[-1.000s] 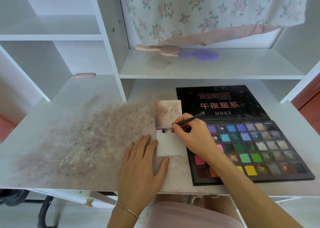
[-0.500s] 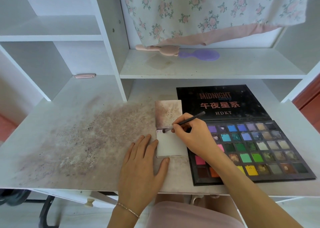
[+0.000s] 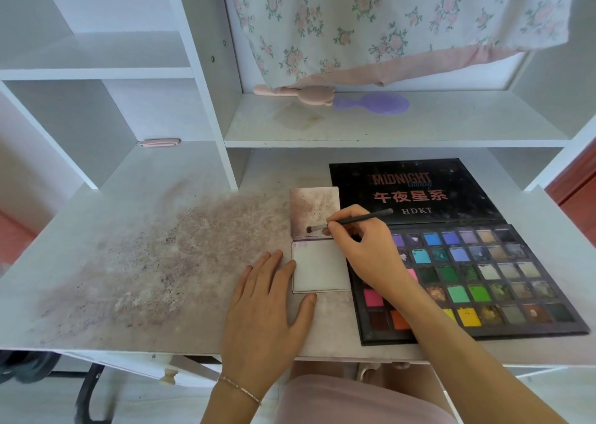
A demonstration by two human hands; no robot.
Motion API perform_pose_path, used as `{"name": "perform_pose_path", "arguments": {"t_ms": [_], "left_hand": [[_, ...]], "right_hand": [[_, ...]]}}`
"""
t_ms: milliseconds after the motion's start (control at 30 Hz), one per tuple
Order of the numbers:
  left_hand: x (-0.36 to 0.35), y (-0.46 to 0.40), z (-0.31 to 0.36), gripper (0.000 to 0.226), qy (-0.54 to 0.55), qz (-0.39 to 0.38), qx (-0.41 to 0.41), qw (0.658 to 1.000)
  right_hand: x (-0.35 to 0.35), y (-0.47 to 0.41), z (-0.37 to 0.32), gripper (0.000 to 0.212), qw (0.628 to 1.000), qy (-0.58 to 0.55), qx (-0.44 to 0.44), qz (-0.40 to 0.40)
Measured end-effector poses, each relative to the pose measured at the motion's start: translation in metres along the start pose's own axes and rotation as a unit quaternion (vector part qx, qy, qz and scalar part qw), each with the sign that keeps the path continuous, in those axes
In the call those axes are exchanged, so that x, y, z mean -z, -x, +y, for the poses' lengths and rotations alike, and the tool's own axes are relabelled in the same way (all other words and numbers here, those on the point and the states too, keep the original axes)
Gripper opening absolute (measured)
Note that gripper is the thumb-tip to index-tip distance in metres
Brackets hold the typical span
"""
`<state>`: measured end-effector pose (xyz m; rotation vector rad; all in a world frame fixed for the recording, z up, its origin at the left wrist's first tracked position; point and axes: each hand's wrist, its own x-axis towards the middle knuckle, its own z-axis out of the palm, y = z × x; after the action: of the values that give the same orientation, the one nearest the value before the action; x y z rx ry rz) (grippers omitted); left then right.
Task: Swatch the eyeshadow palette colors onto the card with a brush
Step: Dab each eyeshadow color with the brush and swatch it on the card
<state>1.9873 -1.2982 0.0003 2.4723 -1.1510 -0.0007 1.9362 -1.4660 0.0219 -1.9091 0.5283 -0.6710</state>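
White card (image 3: 319,270) carries one faint pink swatch near its top edge; most remains bare. Right hand (image 3: 364,249) pinches the brush (image 3: 351,222); left hand (image 3: 267,304) lies flat, fingers relaxed, steadying the card.

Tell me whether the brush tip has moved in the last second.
Yes. The brush tip has moved up and away from the person: it was at the seam between the cards, and is now over the stained upper card, above the white card.

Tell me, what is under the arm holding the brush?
Under the right hand and forearm lies the open black eyeshadow palette. Pink, orange and yellow pans peek out beside the arm. The pans directly beneath the arm are covered, so their colours cannot be seen.
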Motion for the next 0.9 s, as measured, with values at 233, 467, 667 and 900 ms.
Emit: {"name": "perform_pose_path", "arguments": {"t_ms": [233,467,667,900], "left_hand": [[0.002,-0.001,0.001,0.050,-0.001,0.002,-0.003,1.000],[0.001,0.000,0.000,0.057,0.001,0.005,0.001,1.000],[0.001,-0.001,0.001,0.064,0.004,0.011,0.001,1.000],[0.001,-0.002,0.001,0.069,0.002,0.001,0.007,1.000]], "right_hand": [[0.014,-0.001,-0.007,0.018,0.993,-0.103,0.004,0.054],[0.065,0.013,0.002,0.018,0.987,-0.074,0.002,0.140],[0.098,0.030,0.019,0.013,0.987,-0.022,-0.039,0.154],[0.098,0.037,0.030,0.016,0.988,0.058,-0.030,0.139]]}}
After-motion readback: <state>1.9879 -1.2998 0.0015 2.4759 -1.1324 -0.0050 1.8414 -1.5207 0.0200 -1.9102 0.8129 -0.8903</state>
